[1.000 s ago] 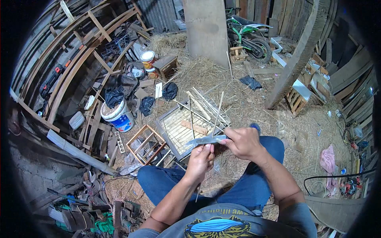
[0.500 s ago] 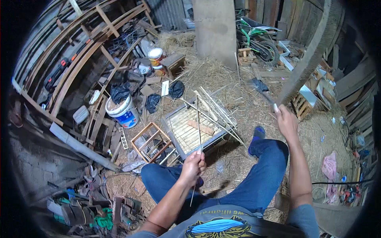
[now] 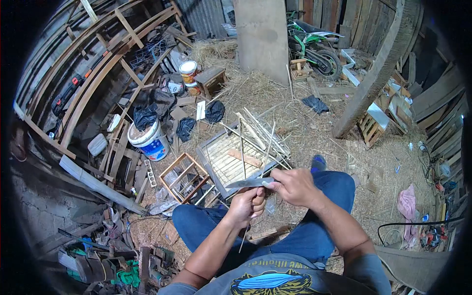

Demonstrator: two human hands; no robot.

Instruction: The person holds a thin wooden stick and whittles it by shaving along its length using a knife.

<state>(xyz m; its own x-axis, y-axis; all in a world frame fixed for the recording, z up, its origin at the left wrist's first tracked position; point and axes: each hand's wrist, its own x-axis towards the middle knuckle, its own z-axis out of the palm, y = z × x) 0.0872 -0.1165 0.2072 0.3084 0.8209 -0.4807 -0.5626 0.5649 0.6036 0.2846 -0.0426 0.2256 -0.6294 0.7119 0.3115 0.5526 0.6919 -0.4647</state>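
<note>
My left hand (image 3: pixel 248 206) is closed round a thin stick (image 3: pixel 242 147), which points up and away past my fist, its lower end showing below. In my right hand (image 3: pixel 297 187) is a knife (image 3: pixel 246 183), gripped by its handle. The blade lies crosswise just above my left fist, over the stick; whether the edge touches it I cannot tell. Beyond both hands stands a low slatted platform (image 3: pixel 211 173). Several thin strips (image 3: pixel 265 135) lie over its far right side, and a short flat piece of wood (image 3: pixel 246 158) rests on the slats.
A small wooden frame (image 3: pixel 169 183) sits left of the platform, with a white bucket (image 3: pixel 155 150) behind it. A wooden post (image 3: pixel 366 93) rises at the right. Straw covers the floor. A motorbike (image 3: pixel 319 54) stands at the back beside an upright board (image 3: pixel 260 39).
My right hand has swung in from the far right with the knife, down to my left hand. My left hand still holds the stick in nearly the same place.
</note>
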